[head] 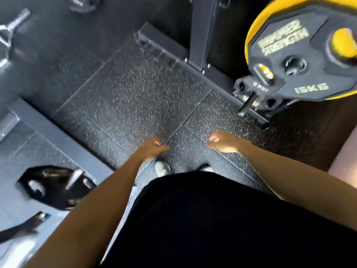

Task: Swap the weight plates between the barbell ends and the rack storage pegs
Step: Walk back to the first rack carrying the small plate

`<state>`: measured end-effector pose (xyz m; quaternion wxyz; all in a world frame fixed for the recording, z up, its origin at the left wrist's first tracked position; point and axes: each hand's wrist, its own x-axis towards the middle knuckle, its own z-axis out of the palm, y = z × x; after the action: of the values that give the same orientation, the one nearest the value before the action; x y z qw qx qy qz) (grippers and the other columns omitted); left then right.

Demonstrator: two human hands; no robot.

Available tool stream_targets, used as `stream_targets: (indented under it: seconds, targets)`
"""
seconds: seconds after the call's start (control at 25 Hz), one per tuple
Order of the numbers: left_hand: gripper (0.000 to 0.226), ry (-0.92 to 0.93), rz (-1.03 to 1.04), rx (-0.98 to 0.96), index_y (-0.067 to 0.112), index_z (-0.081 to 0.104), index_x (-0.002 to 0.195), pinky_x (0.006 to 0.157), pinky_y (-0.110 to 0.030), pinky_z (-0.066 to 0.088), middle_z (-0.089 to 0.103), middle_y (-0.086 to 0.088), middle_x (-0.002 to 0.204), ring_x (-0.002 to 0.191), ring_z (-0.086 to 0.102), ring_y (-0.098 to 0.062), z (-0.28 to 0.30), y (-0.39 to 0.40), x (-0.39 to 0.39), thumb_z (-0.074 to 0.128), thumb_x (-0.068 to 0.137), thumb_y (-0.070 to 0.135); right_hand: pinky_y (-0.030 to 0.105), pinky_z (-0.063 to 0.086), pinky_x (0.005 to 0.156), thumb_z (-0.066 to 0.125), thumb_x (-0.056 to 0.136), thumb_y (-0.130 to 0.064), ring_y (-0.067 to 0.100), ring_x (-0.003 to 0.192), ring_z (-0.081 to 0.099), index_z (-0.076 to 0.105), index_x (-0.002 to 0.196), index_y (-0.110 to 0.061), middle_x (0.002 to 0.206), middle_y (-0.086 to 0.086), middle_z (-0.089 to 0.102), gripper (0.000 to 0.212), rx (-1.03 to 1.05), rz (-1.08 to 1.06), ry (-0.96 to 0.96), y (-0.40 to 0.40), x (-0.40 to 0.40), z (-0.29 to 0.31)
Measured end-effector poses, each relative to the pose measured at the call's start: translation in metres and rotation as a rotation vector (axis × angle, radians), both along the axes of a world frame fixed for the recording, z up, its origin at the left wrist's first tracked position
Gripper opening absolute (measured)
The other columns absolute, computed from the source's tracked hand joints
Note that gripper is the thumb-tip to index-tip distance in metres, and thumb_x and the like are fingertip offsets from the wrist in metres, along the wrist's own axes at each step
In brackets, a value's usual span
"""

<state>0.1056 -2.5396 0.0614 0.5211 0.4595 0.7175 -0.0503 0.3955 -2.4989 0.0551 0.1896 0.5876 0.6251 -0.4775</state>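
A: Entry, head view. Both arms reach forward over the speckled rubber floor. State of the left hand?

B: Empty. Fingers loosely curled, thumb pointing toward the other hand, nothing between them. It hangs above the floor, just ahead of the white shoe.

A: Right hand?

B: Also empty, fingers loosely bent inward, gripping nothing. The two hands face each other, apart, with a floor seam between them.

A: Plates?

B: Landmark: the rack upright. To its right, a black 15 kg plate sits in front of a yellow plate, both on one peg. Just below them, a smaller black plate, marking blurred, on a lower peg beside the rack's base rail.

A: Anything left of the upright?

B: Far left and nearer the person, a black plate on a shiny sleeve, blurred. At the upper left, a threaded bar end; whether it belongs to the barbell, I cannot tell.

A: Contact with any plate?

B: Neither hand touches one; both are well apart from all plates.
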Motion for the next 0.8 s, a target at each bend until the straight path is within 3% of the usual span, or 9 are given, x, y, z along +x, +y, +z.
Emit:
stream_targets:
  seconds: [0.16,0.28,0.44,0.6,0.72,0.8]
  targets:
    - [0.046,0.048,-0.018,-0.125,0.012,0.062,0.117,0.083,-0.029,0.038,0.061,-0.012,0.122,0.107,0.055,-0.027,-0.023,-0.057,-0.01,0.063,0.089,0.048,0.037,0.043,0.098,0.046,0.098,-0.045,0.03,0.114,0.056,0.062,0.121,-0.004,0.127,0.016,0.06,0.05,-0.166,0.224,-0.051,-0.049,-0.023,-0.019]
    - [0.047,0.066,-0.001,-0.182,0.015,0.064,0.116,0.091,-0.031,0.04,0.063,-0.01,0.126,0.115,0.056,-0.027,-0.037,-0.085,-0.029,0.061,0.088,0.052,0.032,0.04,0.099,0.049,0.098,-0.037,0.028,0.119,0.054,0.059,0.127,-0.006,0.132,0.014,0.057,0.043,-0.251,0.296,-0.075,-0.055,-0.042,-0.022]
    - [0.041,0.072,0.078,-0.203,0.01,0.063,0.119,0.097,-0.03,0.04,0.061,-0.011,0.129,0.119,0.055,-0.028,-0.047,-0.089,-0.07,0.06,0.092,0.041,0.036,0.043,0.099,0.05,0.097,-0.042,0.026,0.113,0.057,0.058,0.125,-0.007,0.129,0.012,0.058,0.046,-0.209,0.286,-0.073,-0.022,-0.077,-0.019]
    - [0.037,0.069,0.125,-0.185,0.001,0.063,0.112,0.091,-0.034,0.045,0.065,-0.018,0.119,0.111,0.06,-0.033,-0.059,-0.077,-0.119,0.06,0.091,0.031,0.041,0.046,0.097,0.052,0.096,-0.037,0.029,0.109,0.059,0.057,0.123,-0.006,0.123,0.014,0.06,0.041,-0.129,0.195,-0.045,0.024,-0.123,-0.012]
    - [0.032,0.06,0.116,-0.209,0.0,0.064,0.107,0.09,-0.032,0.045,0.064,-0.02,0.114,0.113,0.06,-0.034,-0.064,-0.06,-0.161,0.055,0.095,0.028,0.039,0.043,0.097,0.054,0.095,-0.04,0.022,0.104,0.057,0.056,0.123,-0.013,0.116,0.004,0.059,0.039,-0.101,0.196,-0.04,0.051,-0.17,-0.014]
    - [0.034,0.056,0.143,-0.219,0.001,0.062,0.112,0.095,-0.033,0.044,0.06,-0.018,0.126,0.12,0.056,-0.032,-0.067,-0.046,-0.184,0.055,0.096,0.029,0.042,0.044,0.101,0.057,0.091,-0.043,0.018,0.103,0.058,0.059,0.118,-0.02,0.117,-0.001,0.062,0.035,-0.075,0.217,-0.031,0.066,-0.2,-0.019]
